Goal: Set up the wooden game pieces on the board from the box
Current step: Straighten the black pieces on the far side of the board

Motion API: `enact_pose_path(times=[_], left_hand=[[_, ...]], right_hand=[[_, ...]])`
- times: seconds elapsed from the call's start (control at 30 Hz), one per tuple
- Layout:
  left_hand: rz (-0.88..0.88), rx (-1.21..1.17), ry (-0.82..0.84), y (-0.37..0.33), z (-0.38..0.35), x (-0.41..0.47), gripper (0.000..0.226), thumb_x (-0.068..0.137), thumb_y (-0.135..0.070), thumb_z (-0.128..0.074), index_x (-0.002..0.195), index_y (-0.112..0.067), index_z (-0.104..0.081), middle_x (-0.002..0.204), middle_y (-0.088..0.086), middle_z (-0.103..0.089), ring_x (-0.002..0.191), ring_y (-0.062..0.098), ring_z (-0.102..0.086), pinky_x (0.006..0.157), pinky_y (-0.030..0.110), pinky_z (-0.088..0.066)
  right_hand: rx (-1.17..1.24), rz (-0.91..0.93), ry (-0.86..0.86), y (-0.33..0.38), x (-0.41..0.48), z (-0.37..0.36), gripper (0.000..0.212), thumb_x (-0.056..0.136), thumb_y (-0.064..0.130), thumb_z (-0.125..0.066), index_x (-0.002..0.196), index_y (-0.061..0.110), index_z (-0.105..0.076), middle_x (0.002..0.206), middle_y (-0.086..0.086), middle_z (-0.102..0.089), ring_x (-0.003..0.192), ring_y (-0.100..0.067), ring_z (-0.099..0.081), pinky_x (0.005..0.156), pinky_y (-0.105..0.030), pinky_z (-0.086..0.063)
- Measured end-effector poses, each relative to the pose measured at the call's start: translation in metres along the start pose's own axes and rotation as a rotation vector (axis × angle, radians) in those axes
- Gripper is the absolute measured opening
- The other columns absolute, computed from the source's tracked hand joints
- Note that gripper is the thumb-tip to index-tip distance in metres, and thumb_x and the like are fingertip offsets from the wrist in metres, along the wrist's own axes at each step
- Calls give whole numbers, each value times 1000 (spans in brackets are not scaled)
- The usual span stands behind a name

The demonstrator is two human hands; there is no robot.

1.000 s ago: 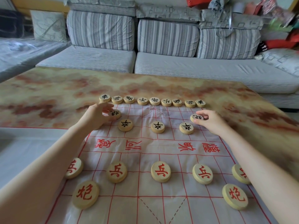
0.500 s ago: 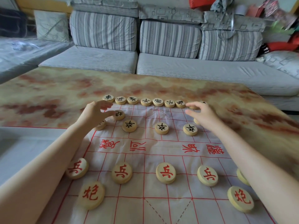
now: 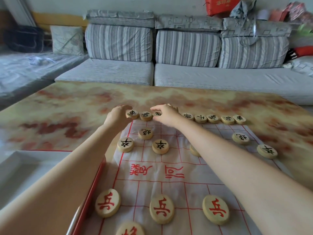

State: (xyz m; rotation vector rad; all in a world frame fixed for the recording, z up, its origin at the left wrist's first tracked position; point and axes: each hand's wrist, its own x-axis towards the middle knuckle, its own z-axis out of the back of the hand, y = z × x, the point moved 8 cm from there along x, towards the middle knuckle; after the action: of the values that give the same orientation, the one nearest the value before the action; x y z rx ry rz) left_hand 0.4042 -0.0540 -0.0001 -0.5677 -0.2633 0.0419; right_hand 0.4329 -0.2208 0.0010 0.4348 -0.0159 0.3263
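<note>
The wooden game pieces (image 3: 200, 118) are set on the board (image 3: 169, 189), a thin creased sheet with a red grid: black-lettered ones far, red-lettered ones near. The left hand (image 3: 116, 116) is curled round the far-left piece (image 3: 133, 113), fingers at its rim. The right hand (image 3: 166, 114) is bent over the third piece (image 3: 157, 114); whether that is pinched cannot be told. The discs are judged light, stiff and smooth, best taken by the rim. The sheet would likely wrinkle if dragged upon. A marbled worktop (image 3: 67, 107) lies underneath, with a grey striped sofa (image 3: 186, 48) beyond.
</note>
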Motion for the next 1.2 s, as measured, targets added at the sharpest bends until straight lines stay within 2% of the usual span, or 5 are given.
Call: enact_pose_path(times=[0.2,0.57,0.83,1.03,1.2], left_hand=[[-106,32,90,-12,-12,19,43,88,-15,-56,131,-18,-51,130,9,-57,110,27,-58,89,26,-41],[-57,0,38,3,-12,28,25,80,-21,-69,104,-15,-68,106,9,-68,95,27,-63,80,30,-49],[9,171,-32,0,-12,27,39,87,-43,-56,112,-14,-64,118,13,-54,116,33,-46,93,38,-40],[-126,-19,138,-1,-13,26,48,83,-17,-63,130,-22,-51,134,4,-53,118,20,-53,89,24,-40],[-133,-136,154,6,-13,24,47,79,-17,-70,125,-16,-57,120,7,-64,110,14,-59,85,17,-38]], right_hand=[[-102,27,73,15,22,-16,42,89,39,-53,131,32,-51,134,-9,-49,130,-26,-33,100,-31,-22],[-153,102,-23,19,27,-21,34,88,41,-55,117,24,-61,120,-10,-53,126,-21,-32,94,-32,-21],[-185,113,-138,25,25,-9,42,79,54,-61,97,16,-64,107,-2,-58,118,-22,-38,93,-35,-24],[-31,144,23,14,27,-18,46,85,40,-58,130,35,-50,131,-3,-51,129,-19,-32,75,-27,-11],[-31,164,-38,13,29,-14,37,88,23,-56,124,33,-55,120,8,-60,121,-17,-37,77,-27,-13]])
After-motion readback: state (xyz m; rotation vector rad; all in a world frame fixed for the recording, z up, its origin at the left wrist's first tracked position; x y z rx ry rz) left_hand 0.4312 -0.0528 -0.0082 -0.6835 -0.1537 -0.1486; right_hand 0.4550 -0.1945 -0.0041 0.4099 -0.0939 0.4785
